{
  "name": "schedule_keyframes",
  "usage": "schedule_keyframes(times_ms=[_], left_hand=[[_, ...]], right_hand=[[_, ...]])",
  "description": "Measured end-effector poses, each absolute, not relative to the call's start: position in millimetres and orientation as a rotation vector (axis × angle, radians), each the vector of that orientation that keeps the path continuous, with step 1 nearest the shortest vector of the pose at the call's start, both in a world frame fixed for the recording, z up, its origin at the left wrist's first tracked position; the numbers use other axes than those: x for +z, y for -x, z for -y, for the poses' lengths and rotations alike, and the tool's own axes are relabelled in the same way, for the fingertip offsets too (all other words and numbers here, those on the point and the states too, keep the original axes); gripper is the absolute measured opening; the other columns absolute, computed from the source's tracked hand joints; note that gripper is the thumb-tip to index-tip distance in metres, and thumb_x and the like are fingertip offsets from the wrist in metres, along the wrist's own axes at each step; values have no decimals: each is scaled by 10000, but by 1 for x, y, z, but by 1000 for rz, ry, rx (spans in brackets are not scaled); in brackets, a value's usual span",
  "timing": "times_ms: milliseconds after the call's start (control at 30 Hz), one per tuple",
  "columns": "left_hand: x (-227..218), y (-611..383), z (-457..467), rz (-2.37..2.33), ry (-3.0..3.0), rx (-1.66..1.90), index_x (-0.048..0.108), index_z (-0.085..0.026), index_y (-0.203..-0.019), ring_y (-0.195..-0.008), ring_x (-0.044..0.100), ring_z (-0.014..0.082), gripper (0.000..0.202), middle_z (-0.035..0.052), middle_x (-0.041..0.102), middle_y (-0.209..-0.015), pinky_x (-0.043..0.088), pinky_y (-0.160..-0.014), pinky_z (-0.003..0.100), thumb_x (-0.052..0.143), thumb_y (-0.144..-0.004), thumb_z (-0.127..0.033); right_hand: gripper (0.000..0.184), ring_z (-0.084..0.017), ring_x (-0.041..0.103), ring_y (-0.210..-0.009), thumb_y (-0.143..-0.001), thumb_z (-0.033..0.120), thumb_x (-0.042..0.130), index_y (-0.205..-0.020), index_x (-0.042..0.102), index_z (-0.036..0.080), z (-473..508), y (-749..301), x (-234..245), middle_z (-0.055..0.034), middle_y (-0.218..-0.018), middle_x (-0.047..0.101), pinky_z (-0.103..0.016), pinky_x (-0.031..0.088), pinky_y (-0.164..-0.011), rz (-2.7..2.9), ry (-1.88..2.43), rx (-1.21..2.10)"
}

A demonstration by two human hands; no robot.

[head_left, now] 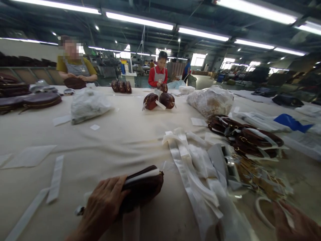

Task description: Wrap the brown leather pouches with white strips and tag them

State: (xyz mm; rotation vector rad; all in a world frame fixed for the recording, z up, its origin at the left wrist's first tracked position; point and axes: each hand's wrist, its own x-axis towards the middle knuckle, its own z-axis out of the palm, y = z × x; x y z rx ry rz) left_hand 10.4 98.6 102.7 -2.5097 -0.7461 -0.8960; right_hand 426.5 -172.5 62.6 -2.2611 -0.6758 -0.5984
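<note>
The pouch (144,189) is showing dark brown with a white band, the table (120,140) cream, the strips (190,167) white, a bag (291,122) blue.

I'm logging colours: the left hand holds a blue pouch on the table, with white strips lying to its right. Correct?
No. The head view shows the pouch in the left hand is dark brown, not blue. It is on the table, with white strips lying to its right.

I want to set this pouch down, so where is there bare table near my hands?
Widest bare table: ahead of the pouch, bordered by the plastic bag, two far pouches and the white strips. A smaller gap lies between left hand and paper strip. Crowded: from the strips to the right hand, with brown bags heaped behind.
</note>
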Motion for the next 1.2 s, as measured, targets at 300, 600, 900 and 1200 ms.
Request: schedule_keyframes(times_ms=[300, 600, 900, 1200], left_hand=[[108, -15, -95, 800, 2492, -938, 560, -120, -1048, -738, 598, 178, 260, 72, 641, -853, 467, -693, 292, 341, -972, -237], [97, -9, -93, 881, 2569, -897, 532, -117, -1115, -777, 579, 182, 279, 73, 627, -912, 449, -724, 296, 337, -985, -267], [101, -13, -90, 901, 2599, -967, 524, -112, -1095, -759, 575, 189, 279, 69, 625, -887, 446, -719, 311, 315, -986, -260], [99, -15, -84, 1071, 2696, -914, 504, -159, -1067, -746, 568, 211, 224, 41, 620, -866, 472, -702, 340, 567, -854, -188]], right_hand=[[538, -204, 596, -639, -776, 718, 372, -702, 557, 218, -15, -372, 92, -65, -705, 640, -337, 444, -664, 1095, 2210, 62], [327, -85, 545, -551, -881, 424, 571, -743, 589, 128, -100, -407, 55, 40, -638, 569, -247, 475, -576, 1125, 2443, 493], [224, -178, 615, -652, -842, 330, 511, -793, 651, 163, -86, -392, 83, -35, -684, 659, -309, 480, -637, 1093, 2219, 248], [166, -167, 666, -804, -850, 288, 538, -941, 666, 234, -79, -256, 181, -9, -879, 710, -240, 530, -727, 1720, 1175, 153]])
